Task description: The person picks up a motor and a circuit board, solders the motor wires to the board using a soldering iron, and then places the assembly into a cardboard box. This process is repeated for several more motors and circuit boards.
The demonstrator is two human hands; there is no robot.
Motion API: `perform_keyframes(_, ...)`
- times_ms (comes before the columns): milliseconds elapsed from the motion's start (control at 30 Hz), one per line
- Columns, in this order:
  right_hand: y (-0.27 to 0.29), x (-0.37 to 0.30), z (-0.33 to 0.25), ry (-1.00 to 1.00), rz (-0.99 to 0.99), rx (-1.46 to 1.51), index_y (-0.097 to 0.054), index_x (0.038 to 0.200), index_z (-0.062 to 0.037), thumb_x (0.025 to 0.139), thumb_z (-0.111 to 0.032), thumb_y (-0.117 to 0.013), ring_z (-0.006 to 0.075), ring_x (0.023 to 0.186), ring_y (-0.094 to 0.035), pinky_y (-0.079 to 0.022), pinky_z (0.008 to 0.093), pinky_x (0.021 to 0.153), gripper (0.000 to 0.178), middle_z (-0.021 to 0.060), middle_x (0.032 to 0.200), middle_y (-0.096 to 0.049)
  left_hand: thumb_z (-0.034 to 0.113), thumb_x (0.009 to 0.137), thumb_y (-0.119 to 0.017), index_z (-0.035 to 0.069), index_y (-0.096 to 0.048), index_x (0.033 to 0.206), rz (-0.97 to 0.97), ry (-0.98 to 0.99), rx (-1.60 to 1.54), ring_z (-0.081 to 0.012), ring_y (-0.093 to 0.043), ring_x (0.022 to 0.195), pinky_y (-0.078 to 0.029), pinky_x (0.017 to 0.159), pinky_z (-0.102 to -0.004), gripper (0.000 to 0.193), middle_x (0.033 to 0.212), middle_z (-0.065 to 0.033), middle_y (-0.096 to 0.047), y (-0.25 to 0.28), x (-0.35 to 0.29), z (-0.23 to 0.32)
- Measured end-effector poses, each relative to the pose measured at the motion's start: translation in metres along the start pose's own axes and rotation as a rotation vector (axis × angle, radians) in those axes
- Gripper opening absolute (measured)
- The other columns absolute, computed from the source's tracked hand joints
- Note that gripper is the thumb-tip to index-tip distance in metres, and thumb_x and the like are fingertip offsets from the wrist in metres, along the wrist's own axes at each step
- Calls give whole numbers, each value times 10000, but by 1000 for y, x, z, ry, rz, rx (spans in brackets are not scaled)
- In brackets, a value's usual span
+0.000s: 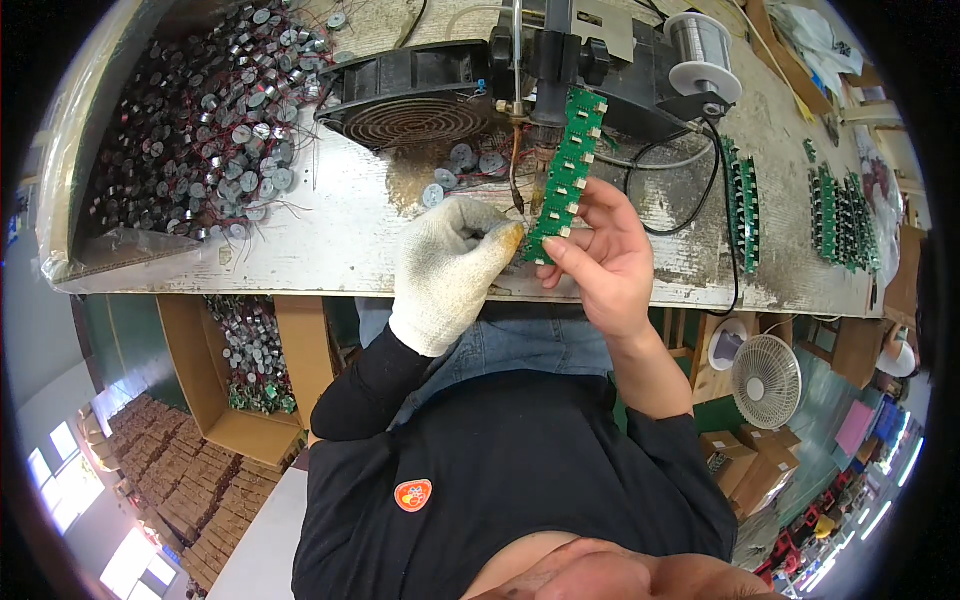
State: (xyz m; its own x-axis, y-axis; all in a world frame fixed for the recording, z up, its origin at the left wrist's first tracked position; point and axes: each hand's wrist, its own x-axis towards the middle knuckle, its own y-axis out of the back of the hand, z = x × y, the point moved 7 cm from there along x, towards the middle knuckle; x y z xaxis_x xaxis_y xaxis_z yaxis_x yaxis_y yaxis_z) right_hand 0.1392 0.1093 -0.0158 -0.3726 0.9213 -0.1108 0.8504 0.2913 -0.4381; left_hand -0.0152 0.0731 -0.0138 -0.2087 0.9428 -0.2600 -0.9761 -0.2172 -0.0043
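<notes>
My right hand (608,258) is bare and pinches the lower end of a long green circuit board strip (567,175) between thumb and fingers. The strip stands at a slant, with a row of small pale connectors along it. My left hand (452,262), in a white knitted glove with a stained thumb, is closed beside the strip's lower left edge. Whatever its fingertips pinch is too small or hidden to make out. Just above the left fingertips hangs the dark tip of a soldering iron (517,185), close to the board. A few round metal motors (462,158) lie behind the left hand.
A large heap of small wired motors (225,130) fills the tray at left. A black fan (405,100) and a solder wire spool (700,55) stand at the back. Black cable (715,180) loops near more board strips (745,210) at right. Below the table sits a cardboard box (205,385).
</notes>
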Motion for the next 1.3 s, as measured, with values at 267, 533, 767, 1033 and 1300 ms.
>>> perform_keyframes(267, -1, 0, -5, 25, 8, 0, -376, 1306, 29, 815, 128, -577, 175, 737, -654, -549, 241, 537, 540, 178, 1173, -550, 95, 850, -654, -44, -639, 880, -21, -33, -32, -78, -570, 696, -468, 622, -237, 143, 763, -53, -646, -4, 0, 14)
perform_keyframes(533, 1, -3, 3, 16, 14, -6, -376, 1308, 25, 811, 135, -577, 174, 726, -657, -547, 239, 534, 547, 177, 1166, -555, 104, 838, -669, -37, -640, 844, 21, -14, 9, -85, -573, 687, -468, 615, -245, 144, 755, -60, -645, -1, -2, -1)
perform_keyframes(767, 1, -5, 3, 5, 13, -10, -376, 1310, 15, 817, 115, -597, 158, 724, -652, -550, 235, 546, 550, 148, 1110, -561, 79, 867, -639, -45, -604, 920, -35, -31, 120, -102, -591, 751, -484, 668, -230, 139, 837, -70, -629, -2, -3, 2)
perform_keyframes(1033, -1, -4, 0, 16, 13, -10, -378, 1305, 25, 811, 126, -589, 168, 730, -660, -550, 234, 537, 547, 169, 1149, -555, 135, 812, -696, -22, -646, 816, 29, -57, 90, -86, -556, 671, -451, 612, -247, 165, 730, -58, -634, -1, -1, 5)
perform_keyframes(1300, -1, -6, 0, 13, 9, -17, -386, 1292, 27, 817, 114, -597, 155, 718, -655, -552, 233, 548, 527, 151, 1108, -557, 97, 816, -688, -31, -638, 804, 27, -59, 17, -80, -549, 654, -446, 591, -239, 138, 711, -47, -627, -3, -3, 5)
